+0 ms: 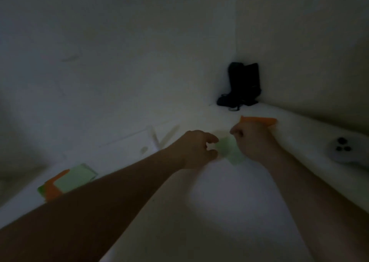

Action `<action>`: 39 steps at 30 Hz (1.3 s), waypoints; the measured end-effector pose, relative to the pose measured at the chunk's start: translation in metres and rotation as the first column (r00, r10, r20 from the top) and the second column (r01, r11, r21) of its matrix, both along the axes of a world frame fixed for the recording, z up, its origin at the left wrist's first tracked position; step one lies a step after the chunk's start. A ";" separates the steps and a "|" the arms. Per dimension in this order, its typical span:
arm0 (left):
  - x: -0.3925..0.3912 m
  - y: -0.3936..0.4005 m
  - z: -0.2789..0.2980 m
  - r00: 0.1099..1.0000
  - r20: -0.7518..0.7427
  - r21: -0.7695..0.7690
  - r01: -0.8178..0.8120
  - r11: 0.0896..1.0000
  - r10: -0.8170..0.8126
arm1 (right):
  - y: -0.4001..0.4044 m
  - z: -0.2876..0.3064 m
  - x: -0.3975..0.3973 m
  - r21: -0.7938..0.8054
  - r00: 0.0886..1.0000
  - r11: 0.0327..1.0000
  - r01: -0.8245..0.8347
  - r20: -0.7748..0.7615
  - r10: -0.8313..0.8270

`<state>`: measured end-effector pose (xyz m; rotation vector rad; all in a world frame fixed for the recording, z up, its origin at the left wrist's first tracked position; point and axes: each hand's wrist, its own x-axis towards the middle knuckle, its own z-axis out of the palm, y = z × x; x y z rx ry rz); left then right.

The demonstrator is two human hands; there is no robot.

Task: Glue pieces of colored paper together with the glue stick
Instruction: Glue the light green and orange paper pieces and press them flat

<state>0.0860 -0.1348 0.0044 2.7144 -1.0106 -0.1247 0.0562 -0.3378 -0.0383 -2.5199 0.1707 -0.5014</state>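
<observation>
Both hands meet on one green paper (229, 150). The left hand (196, 149) pinches its edge. The right hand (253, 142) is curled; its hold is unclear. No glue stick shows, so most gluing looks left.

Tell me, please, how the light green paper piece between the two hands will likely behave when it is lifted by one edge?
The light green paper piece looks thin and flat, so it would probably flop and bend. It seems very light, so the left hand or right hand could easily shift it on the smooth white table. The picture is blurry, so stiffness is uncertain.
</observation>
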 end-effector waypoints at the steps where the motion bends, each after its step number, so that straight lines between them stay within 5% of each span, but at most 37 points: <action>1: 0.006 -0.012 -0.005 0.999 -0.009 -0.004 -0.048 0.999 0.048 | 0.000 0.000 0.000 -0.007 1.000 1.000 -0.003 -0.001 0.003; 6: 0.032 -0.047 -0.024 0.969 -0.051 -0.029 -0.242 0.970 0.241 | 0.001 -0.003 -0.001 -0.034 0.999 0.999 0.001 -0.054 -0.003; 17: 0.035 -0.011 -0.035 0.959 -0.264 -0.413 -0.212 0.886 0.106 | -0.012 0.000 0.006 0.077 0.998 0.996 0.052 0.021 -0.053; 23: 0.020 0.042 -0.029 0.918 -0.391 -0.495 -0.274 0.824 0.070 | -0.022 0.005 -0.005 0.071 0.989 0.987 0.142 0.024 -0.144; 34: 0.011 0.051 -0.050 0.962 -0.274 -0.522 -0.165 0.837 0.019 | -0.030 -0.004 -0.019 -0.036 0.904 0.969 0.246 -0.353 -0.243; 39: 0.010 0.042 -0.054 0.981 -0.179 -0.480 -0.155 0.864 0.077 | -0.034 -0.005 -0.020 0.102 0.946 0.981 0.166 -0.296 -0.129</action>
